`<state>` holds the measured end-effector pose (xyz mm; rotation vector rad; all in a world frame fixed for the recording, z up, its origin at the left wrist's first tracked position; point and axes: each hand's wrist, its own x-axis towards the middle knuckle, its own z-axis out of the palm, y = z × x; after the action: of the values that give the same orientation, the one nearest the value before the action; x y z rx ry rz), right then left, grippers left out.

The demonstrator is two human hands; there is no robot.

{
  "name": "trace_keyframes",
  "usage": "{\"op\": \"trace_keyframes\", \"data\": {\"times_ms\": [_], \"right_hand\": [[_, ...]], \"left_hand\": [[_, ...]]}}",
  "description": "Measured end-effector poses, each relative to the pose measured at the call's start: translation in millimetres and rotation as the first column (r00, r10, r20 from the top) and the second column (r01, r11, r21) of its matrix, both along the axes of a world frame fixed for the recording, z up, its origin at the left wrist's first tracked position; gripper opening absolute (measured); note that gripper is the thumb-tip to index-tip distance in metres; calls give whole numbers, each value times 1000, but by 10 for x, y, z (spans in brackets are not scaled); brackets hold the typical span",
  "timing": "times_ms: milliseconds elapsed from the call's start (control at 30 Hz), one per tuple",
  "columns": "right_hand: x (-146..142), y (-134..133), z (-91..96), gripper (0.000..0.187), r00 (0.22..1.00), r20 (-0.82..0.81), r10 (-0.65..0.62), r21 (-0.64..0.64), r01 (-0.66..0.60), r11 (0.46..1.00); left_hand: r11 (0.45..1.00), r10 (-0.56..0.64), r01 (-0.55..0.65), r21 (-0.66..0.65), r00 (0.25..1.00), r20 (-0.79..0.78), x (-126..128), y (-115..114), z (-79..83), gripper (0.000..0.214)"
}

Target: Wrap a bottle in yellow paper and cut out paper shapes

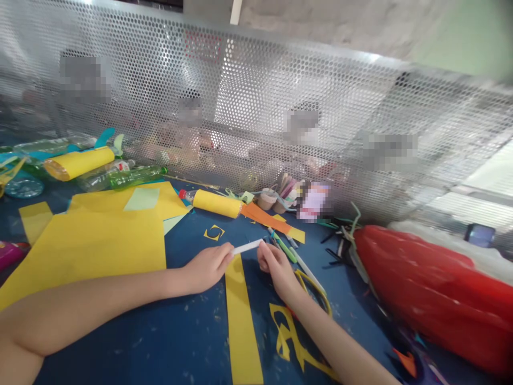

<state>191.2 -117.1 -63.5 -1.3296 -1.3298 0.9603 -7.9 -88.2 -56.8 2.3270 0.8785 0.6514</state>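
Note:
Between my two hands stretches a short, narrow white strip (247, 247), of paper or tape; I cannot tell which. My left hand (210, 267) pinches its left end, and the fingertips of my right hand (276, 266) close on the other end. Just below the strip, a long yellow paper band (243, 326) lies on the blue table (188, 334), its far end near my left fingers. Yellow-handled scissors (320, 294) lie partly hidden behind my right forearm. Cut yellow paper scraps (289, 334) are beside that forearm.
Large yellow sheets (116, 246) cover the left side. A bottle wrapped in yellow paper (216, 203) lies farther back near an orange strip (264, 218) and several pens (285, 246). A red plastic bag (433, 283) bulges at right. A perforated metal screen (256, 101) stands behind.

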Motion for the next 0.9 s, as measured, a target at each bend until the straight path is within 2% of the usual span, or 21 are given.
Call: {"op": "trace_keyframes", "data": {"times_ms": [100,167,200,233,267,300,367,400,433,467,533,667,767,833,867,900], "right_hand": [[-4,-35,51,49,994,109,31,17,-33,999],[0,-85,126,53,967,253,14,11,-18,1000],[15,-118,172,54,930,368,-3,12,-1,1000],[43,-158,220,53,860,510,-32,22,24,999],[85,-205,263,49,743,666,-66,46,47,998],[138,-257,298,40,572,814,-104,81,65,995],[263,-372,324,31,208,966,-153,130,123,984],[324,-429,313,34,76,988,-132,118,171,978],[377,-483,286,36,0,995,-101,99,215,972],[419,-533,249,38,-32,997,-76,81,241,967],[460,-617,157,39,-26,997,-78,82,258,963],[427,-774,42,41,105,980,-167,133,276,952],[457,-913,79,42,171,956,-237,195,227,954],[588,-986,141,38,136,955,-263,240,162,957],[694,-1008,171,33,77,964,-253,243,116,963],[824,-1019,193,25,-22,973,-232,233,69,970]], "left_hand": [[999,23,-23,-27,999,28,-1,-4,3,25],[998,34,-33,-47,999,35,-2,-6,7,25],[998,36,-34,-53,999,36,-2,-7,9,25],[998,37,-35,-56,999,36,-2,-8,10,25],[997,40,-37,-60,999,36,-1,-8,11,25],[997,43,-40,-64,998,37,0,-9,12,25],[996,47,-45,-73,998,37,3,-9,11,25],[996,49,-46,-76,998,36,4,-10,11,25],[996,50,-47,-79,998,33,6,-11,10,24],[996,48,-45,-79,998,31,7,-12,10,24],[996,43,-41,-77,999,31,8,-14,8,24],[996,42,-39,-76,998,43,9,-9,-3,24],[996,37,-34,-79,998,47,7,-2,-12,24],[997,35,-32,-74,998,52,6,-1,-11,24],[997,37,-34,-73,998,53,6,-1,-10,24],[997,39,-35,-72,998,53,5,-2,-8,24]]}}
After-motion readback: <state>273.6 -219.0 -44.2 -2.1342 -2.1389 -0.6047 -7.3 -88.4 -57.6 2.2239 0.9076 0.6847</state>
